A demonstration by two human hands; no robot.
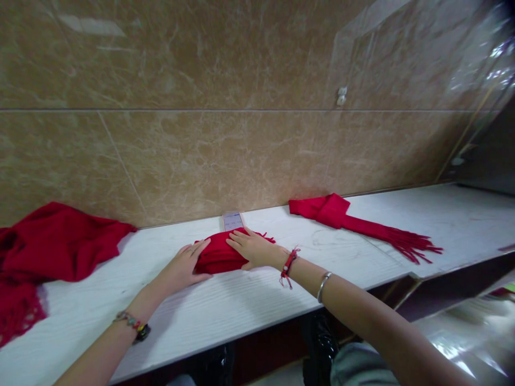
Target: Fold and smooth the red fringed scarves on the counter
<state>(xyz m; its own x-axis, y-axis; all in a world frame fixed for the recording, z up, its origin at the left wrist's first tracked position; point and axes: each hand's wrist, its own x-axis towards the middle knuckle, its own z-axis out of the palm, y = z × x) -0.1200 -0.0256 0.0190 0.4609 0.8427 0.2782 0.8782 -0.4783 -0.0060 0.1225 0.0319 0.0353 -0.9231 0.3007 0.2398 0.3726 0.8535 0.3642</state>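
A red scarf, folded into a compact bundle, lies on the white bench top in front of me. Some of its fringe sticks out at the far right. My left hand rests against the bundle's left end, fingers stretched over it and thumb apart at the near side. Across the right part lies my right hand, flat with fingers spread. Just behind the bundle, a phone with a lit screen sits near the wall.
To the left, another red cloth lies crumpled, with fringe at its near end. A partly folded red scarf is on the right, its fringed tail trailing rightward. Brown marbled tiles rise behind the white bench top. Dark openings show under its front edge.
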